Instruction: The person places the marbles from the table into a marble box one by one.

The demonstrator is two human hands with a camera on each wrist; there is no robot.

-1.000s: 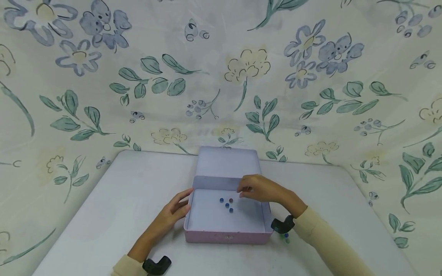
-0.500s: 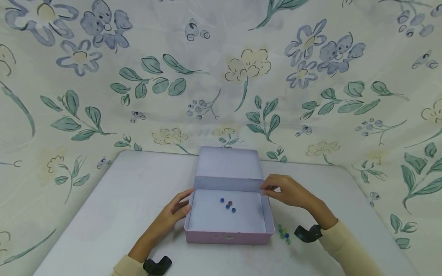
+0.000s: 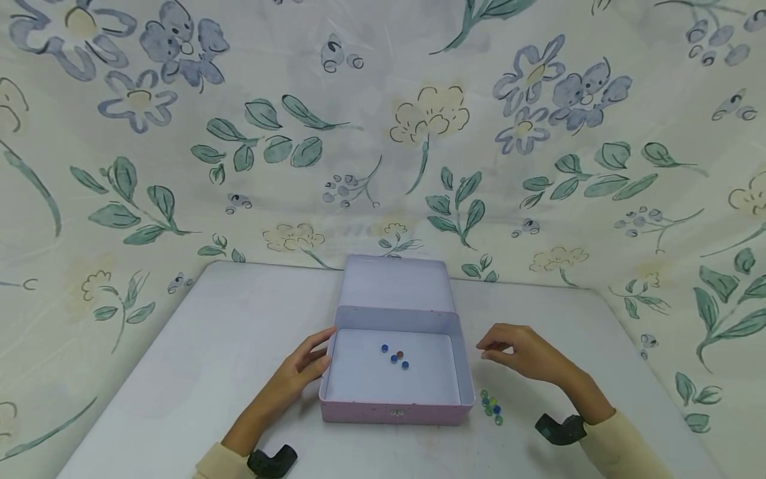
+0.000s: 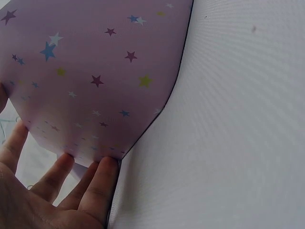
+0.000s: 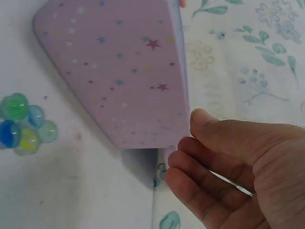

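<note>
Box: pink box (image 3: 395,372) with little stars on its sides sat in the middle of the white counter (image 3: 197,346), with its lid (image 3: 395,283) open and leaning back toward the flower cloth (image 3: 383,133)
Marbles in box: four small marbles (image 3: 395,356) lay close together on the box floor, three blue and one reddish
Marbles outside: a small heap of green, blue and yellow marbles (image 3: 491,406) lay on the counter just beside the front right corner of the box
Left hand: the left hand (image 3: 299,372) was pressed flat on the left wall of the box, near the back corner
Left fingers: the fingers (image 4: 97,183) were straight and touched the starry wall; they were not curled round it
Right hand: the right hand (image 3: 526,356) hung just above the counter, to the right of the box and apart from it, a little behind the marble heap
Right fingers: the fingers (image 5: 205,183) were loosely curled and close to the thumb, and the wrist view showed nothing in them
Sleeves: cream sleeves (image 3: 616,446) covered both arms, with a black camera strapped on each wrist
</note>
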